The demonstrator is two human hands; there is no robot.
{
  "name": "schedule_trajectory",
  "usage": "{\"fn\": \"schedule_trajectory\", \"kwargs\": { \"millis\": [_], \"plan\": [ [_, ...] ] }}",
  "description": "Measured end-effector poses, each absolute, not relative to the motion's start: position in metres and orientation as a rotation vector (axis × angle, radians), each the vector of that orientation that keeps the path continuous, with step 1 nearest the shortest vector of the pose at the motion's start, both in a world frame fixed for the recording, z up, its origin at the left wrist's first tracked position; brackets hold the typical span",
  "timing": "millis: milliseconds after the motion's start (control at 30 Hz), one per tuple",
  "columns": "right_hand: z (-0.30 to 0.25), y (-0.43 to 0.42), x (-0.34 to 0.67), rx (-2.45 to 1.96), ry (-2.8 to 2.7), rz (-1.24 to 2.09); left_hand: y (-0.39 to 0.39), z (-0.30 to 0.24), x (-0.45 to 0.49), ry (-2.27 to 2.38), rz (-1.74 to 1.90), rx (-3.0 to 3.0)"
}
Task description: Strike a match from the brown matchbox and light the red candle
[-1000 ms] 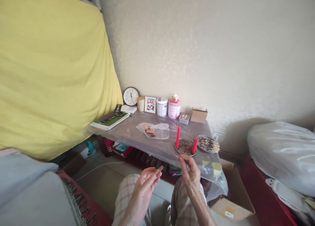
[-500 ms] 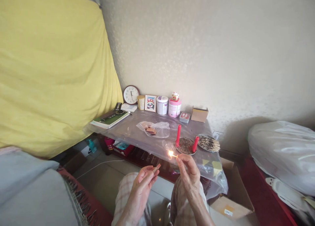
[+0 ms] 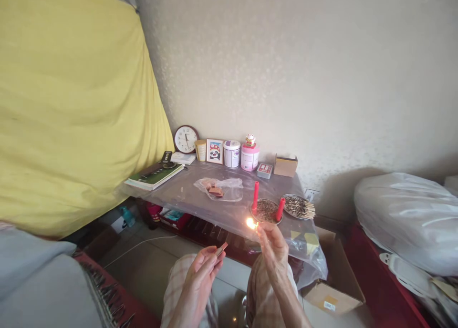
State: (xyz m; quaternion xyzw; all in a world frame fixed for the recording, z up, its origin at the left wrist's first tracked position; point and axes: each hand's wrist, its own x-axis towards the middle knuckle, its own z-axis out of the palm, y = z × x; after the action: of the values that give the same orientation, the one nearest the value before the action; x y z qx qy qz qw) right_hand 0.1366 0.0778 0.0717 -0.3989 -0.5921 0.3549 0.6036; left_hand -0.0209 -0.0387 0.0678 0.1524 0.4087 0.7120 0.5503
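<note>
My right hand [image 3: 275, 251] pinches a burning match [image 3: 255, 225], its bright flame pointing left. Lower and to the left, my left hand [image 3: 201, 278] holds a small brown matchbox [image 3: 222, 249] between thumb and fingers. Just beyond the flame, a round plate [image 3: 265, 216] of dark grit carries a taller red candle [image 3: 255, 196] and a shorter red candle [image 3: 280, 209]; neither shows a flame. A second plate [image 3: 286, 213] beside it is heaped with used, black-tipped matches [image 3: 304, 207]. More small brown boxes [image 3: 216, 191] lie on a clear plastic bag [image 3: 234, 189] on the table.
Plastic film covers the low table [image 3: 182, 194]. Along its back stand a clock [image 3: 186, 138], a framed panda picture [image 3: 214, 151], tins [image 3: 232, 154] and a small carton [image 3: 286, 166]. A green book [image 3: 153, 176] lies left; an open cardboard box [image 3: 332, 297] sits on the floor at right.
The match flame has grown larger and crept nearer to my right fingertips. Both hands hold nearly the same pose; the whole view has shifted slightly.
</note>
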Motion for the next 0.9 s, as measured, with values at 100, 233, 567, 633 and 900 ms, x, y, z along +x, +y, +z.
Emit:
{"fn": "schedule_trajectory", "kwargs": {
  "millis": [100, 233, 567, 633, 900],
  "plan": [
    [0.068, 0.081, 0.136, -0.927, -1.344, 0.819, -0.038, 0.065, -0.021, 0.975, 1.688, 0.362],
    [0.064, 0.085, 0.135, -0.926, -1.327, 0.815, -0.036, 0.063, -0.022, 0.987, 1.678, 0.343],
    [0.062, 0.095, 0.137, -0.936, -1.310, 0.809, -0.034, 0.053, -0.025, 1.057, 1.676, 0.315],
    [0.062, 0.096, 0.137, -0.940, -1.310, 0.810, -0.033, 0.048, -0.028, 1.044, 1.666, 0.313],
    [0.063, 0.104, 0.138, -0.929, -1.285, 0.824, -0.034, 0.034, -0.035, 1.002, 1.645, 0.311]
  ]
}}
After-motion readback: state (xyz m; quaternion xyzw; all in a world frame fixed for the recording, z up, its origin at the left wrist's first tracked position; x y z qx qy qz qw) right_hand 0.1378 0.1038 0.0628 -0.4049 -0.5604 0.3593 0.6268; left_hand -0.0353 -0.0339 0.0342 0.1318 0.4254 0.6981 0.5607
